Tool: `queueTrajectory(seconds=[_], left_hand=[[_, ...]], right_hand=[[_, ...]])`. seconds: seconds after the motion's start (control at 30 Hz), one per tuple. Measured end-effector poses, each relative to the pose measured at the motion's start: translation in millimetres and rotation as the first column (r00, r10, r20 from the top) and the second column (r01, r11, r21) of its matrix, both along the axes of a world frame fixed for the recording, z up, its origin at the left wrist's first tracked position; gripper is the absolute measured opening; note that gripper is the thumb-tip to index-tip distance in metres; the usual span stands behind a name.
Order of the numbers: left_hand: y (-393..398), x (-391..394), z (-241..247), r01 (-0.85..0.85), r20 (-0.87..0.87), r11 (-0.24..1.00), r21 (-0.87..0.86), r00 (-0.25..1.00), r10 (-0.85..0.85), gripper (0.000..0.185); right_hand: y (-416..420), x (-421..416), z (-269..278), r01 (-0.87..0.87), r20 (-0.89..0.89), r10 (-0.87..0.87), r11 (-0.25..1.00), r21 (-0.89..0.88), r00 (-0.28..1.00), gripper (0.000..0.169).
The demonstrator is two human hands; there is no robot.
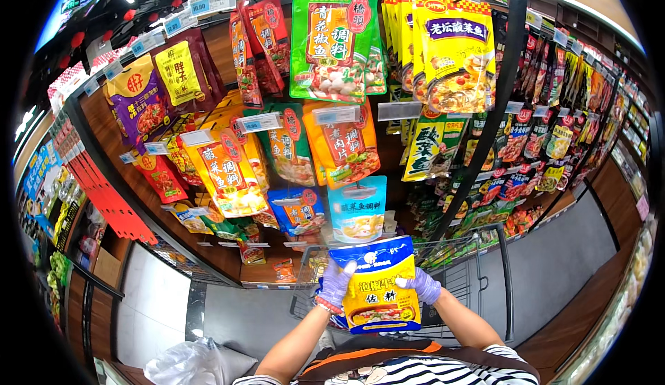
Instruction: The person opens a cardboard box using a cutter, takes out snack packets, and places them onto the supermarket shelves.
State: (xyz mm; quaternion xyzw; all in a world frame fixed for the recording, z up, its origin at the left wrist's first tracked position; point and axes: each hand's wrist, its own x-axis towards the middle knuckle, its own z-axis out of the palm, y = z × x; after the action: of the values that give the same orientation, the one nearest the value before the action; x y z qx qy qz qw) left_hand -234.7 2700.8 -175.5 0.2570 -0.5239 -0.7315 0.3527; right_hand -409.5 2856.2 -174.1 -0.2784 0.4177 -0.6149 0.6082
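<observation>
Between my two gloved hands is a blue and yellow seasoning packet (pixel 383 291), held upright with its printed front towards me. My left hand (pixel 335 283), in a purple knit glove, grips the packet's left edge with the thumb on its face. On the opposite edge, my right hand (pixel 422 285) holds it the same way. Behind and below the packet stands a wire shopping cart (pixel 457 270). Just beyond its top edge hangs a light-blue seasoning pouch (pixel 357 211) on the display rack.
Seasoning packets hang in rows on the rack, among them a green packet (pixel 334 47) and yellow packets (pixel 454 55). Price tags (pixel 260 122) jut out on the hooks. A black rack post (pixel 480 161) divides the bays. A white plastic sack (pixel 195 361) lies at lower left on the floor.
</observation>
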Motion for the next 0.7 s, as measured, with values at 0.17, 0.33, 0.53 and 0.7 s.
queueTrajectory(seconds=[0.17, 0.33, 0.53, 0.7], left_hand=[[32, -9, 0, -0.072, 0.193, 0.966, -0.25, 0.973, 0.123, 0.03], [41, -7, -13, -0.114, 0.189, 0.962, -0.249, 0.968, 0.164, 0.032], [44, 4, 14, -0.066, 0.11, 0.994, -0.089, 0.991, 0.076, 0.029], [45, 3, 31, -0.048, 0.147, 0.982, -0.181, 0.986, 0.075, 0.028]], right_hand=[[13, -13, 4, 0.064, -0.029, -0.063, 0.998, 0.019, 0.998, 0.049], [20, -14, 10, 0.094, 0.004, -0.094, 0.996, 0.009, 0.996, 0.044], [15, -4, 14, 0.233, -0.013, -0.232, 0.972, 0.041, 0.973, 0.034], [16, -7, 18, 0.275, 0.069, -0.27, 0.959, -0.069, 0.96, 0.034]])
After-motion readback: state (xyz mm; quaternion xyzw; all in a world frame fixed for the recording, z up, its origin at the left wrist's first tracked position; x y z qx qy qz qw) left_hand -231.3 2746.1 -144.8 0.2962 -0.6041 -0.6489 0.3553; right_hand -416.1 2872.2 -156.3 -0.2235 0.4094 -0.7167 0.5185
